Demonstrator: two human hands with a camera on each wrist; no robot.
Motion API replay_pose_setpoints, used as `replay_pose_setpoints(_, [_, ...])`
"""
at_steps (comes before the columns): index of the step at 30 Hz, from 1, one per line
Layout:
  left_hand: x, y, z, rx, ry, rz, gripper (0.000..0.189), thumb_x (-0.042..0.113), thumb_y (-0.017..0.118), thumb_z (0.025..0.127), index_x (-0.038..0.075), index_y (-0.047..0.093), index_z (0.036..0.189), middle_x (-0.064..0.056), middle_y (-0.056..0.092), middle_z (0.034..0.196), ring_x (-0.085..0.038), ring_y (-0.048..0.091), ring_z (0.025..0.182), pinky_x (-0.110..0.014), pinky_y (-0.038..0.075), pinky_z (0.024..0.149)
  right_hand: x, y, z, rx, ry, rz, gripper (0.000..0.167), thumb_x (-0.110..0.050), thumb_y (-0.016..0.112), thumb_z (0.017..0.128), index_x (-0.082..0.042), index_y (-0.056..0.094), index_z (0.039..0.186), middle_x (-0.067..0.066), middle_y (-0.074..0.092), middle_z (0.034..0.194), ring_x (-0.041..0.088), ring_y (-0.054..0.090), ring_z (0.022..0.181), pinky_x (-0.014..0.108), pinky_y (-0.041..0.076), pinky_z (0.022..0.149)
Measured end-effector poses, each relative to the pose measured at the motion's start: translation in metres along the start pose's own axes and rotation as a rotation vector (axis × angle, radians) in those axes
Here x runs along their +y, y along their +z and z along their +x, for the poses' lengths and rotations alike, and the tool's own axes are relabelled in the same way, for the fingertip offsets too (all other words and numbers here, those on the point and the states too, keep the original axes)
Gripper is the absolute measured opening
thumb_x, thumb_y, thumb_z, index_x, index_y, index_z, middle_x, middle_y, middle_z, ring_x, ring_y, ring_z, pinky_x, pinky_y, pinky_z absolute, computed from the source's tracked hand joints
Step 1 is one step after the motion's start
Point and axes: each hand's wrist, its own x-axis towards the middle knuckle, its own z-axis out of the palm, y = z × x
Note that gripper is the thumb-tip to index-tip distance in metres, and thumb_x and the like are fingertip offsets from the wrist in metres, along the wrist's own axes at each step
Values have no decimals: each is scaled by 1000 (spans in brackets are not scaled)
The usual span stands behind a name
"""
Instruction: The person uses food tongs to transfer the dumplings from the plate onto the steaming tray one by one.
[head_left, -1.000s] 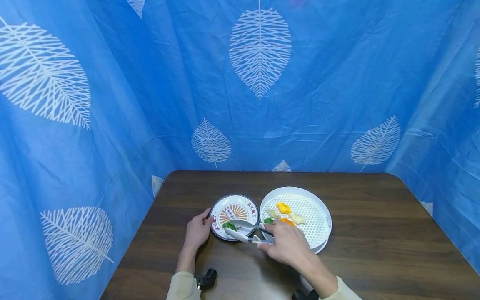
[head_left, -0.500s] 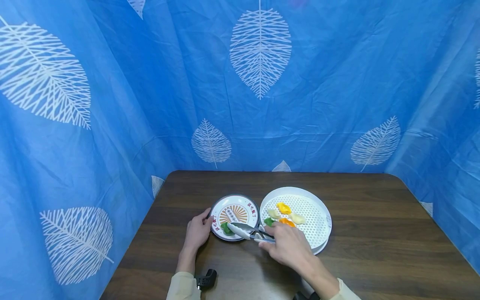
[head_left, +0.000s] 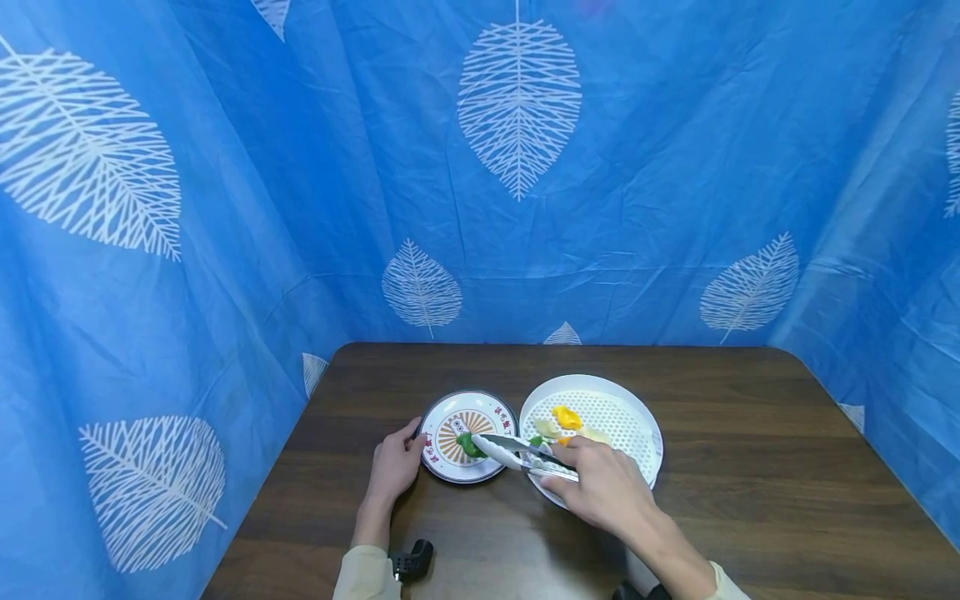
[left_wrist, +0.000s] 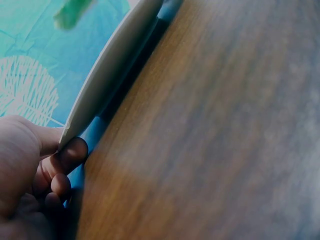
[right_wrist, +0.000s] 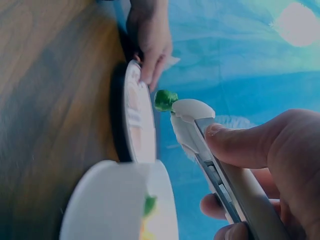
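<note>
My left hand pinches the near-left rim of a small white plate with a dark edge and red lettering. In the left wrist view its thumb lies over the rim, fingers curled under it. My right hand holds metal tongs with white tips, from the right. Between those tips is a green dumpling, raised above the plate in the right wrist view. To the right, a round white perforated tray holds a yellow dumpling, pale dumplings, an orange one and another green one, partly hidden by my right hand.
The plate and tray stand side by side on a dark brown wooden table. A blue curtain with white leaf prints hangs behind and at both sides. A black wrist device is strapped by my left sleeve.
The tongs have closed on the green dumpling and lifted it off the plate, moving right toward the tray. My left hand and the plate have stayed in place.
</note>
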Motion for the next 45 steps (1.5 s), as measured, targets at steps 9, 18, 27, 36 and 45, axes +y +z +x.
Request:
replay_pose_setpoints(9, [1,-1,-1,-9,-4,-7,51,29,58,106,15,50,153,-13,68,108,-22,61,91,-44,47,91,30,-26,-10,4,71,-28,54,-45,83,81,-19,75,128,0,75,112,18,65,83,41,51,69])
replay_pose_setpoints(18, [1,-1,-1,-13,18,-1,50,28,57,106,13,50,153,-11,66,94,-21,60,86,-45,48,93,56,-42,-24,7,92,-40,55,-47,82,83,-18,75,128,4,74,115,18,62,75,38,46,59])
replay_pose_setpoints(27, [1,0,1,9,9,20,50,29,58,106,14,51,152,-14,71,115,-24,63,98,-47,49,96,81,-50,-35,33,129,-83,56,-48,80,84,-15,74,129,14,71,125,31,70,87,47,50,61])
replay_pose_setpoints(36, [-1,0,-1,1,17,18,49,28,57,106,12,50,153,-15,64,91,-22,59,86,-43,47,90,103,-56,-42,49,156,-109,57,-50,79,86,-14,73,130,10,72,120,35,70,84,50,48,57])
replay_pose_setpoints(45, [-2,1,0,4,19,-4,50,29,57,106,12,51,152,-17,60,146,-29,61,123,-55,45,110,125,-58,-45,86,182,-150,58,-50,79,86,-16,72,132,9,71,120,39,69,80,52,47,56])
